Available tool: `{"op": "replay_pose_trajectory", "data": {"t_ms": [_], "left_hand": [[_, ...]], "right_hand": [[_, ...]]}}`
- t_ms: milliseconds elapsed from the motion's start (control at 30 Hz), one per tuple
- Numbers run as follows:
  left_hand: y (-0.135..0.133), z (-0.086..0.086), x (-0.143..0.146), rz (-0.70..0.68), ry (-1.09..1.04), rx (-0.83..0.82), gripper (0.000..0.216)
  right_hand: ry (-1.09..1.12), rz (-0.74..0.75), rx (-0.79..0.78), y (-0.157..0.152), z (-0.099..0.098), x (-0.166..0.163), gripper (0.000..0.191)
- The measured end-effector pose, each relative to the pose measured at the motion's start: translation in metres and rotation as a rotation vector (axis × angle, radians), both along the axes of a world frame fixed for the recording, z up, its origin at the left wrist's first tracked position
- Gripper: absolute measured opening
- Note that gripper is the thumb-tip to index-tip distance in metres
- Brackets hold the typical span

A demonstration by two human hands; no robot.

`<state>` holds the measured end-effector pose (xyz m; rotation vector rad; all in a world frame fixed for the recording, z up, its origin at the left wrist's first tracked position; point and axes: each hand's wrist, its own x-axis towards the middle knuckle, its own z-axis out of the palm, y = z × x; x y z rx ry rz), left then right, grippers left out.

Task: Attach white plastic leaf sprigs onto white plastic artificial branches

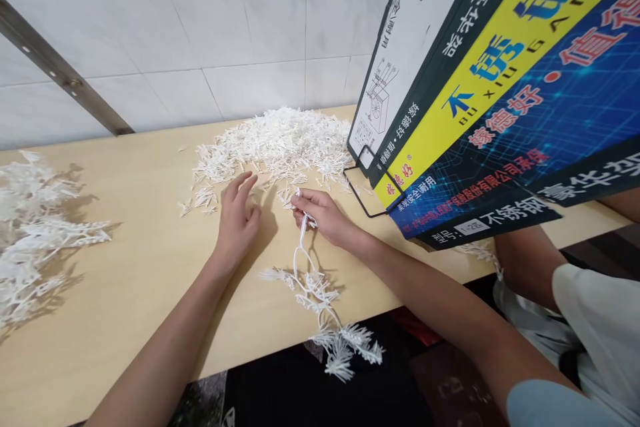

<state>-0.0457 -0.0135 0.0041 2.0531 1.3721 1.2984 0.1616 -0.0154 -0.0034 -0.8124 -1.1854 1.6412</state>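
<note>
My right hand (320,215) is closed on the top end of a white plastic branch (303,260). Below my fingers the branch hangs down, its feathery tufts (345,347) drooping past the table's front edge. To the left, my left hand (239,217) hovers near the pile with its fingers apart and nothing visible in them. Just beyond both hands lies a broad heap of small white plastic sprigs (280,140), with a few scattered loose around it.
More white branches (30,240) are spread along the left of the pale wooden table (150,200). A large printed cardboard sheet (480,100), held in a black wire stand (373,197), blocks the right side. Another person's arm (530,267) shows behind it. A tiled wall backs the table.
</note>
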Motion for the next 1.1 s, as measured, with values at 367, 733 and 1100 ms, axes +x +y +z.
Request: {"op": "replay_pose_trajectory", "data": {"t_ms": [367, 733, 1100], "left_hand": [[-0.022, 0.017, 0.008, -0.77, -0.114, -0.693, 0.026], [0.003, 0.001, 0.002, -0.076, -0.817, -0.336, 0.027], [-0.023, 0.008, 0.023, -0.129, -0.471, -0.528, 0.025]], "right_hand": [[0.163, -0.475, 0.074, 0.016, 0.0, 0.016, 0.032], [-0.609, -0.203, 0.094, 0.014, 0.009, 0.027, 0.021], [-0.672, -0.168, 0.617, -0.013, 0.024, 0.018, 0.018]]}}
